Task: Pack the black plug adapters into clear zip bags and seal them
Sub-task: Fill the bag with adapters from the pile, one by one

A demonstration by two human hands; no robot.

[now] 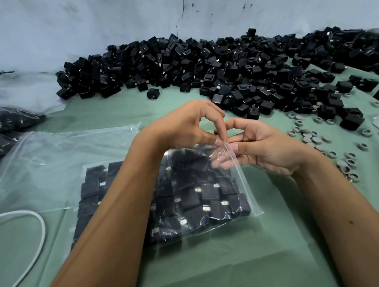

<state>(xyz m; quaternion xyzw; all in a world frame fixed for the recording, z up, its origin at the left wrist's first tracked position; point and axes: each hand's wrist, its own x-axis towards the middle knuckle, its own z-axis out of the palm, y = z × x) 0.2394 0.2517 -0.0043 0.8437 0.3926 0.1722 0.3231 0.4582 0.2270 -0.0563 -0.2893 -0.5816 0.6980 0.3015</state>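
Sealing step judged in hand: zip bag (203, 199) mouth, filled with plug adapters (195, 199), pinched by left hand (185, 126) and right hand (265, 150). Next, strip to be pressed shut toward 5 o'clock.

Left hand (185, 126), right hand (261, 146) pinch zip bag (236, 179) top (adapters (203, 199) inside).

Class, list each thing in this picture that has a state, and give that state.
Filled bag: packed with adapters, zip end pinched by both hands.
Left hand: pinching the zip.
Right hand: pinching the zip.
Empty bag: flat, beside the filled one.
Adapter heap: loose, unpacked.
Grey rings: scattered.
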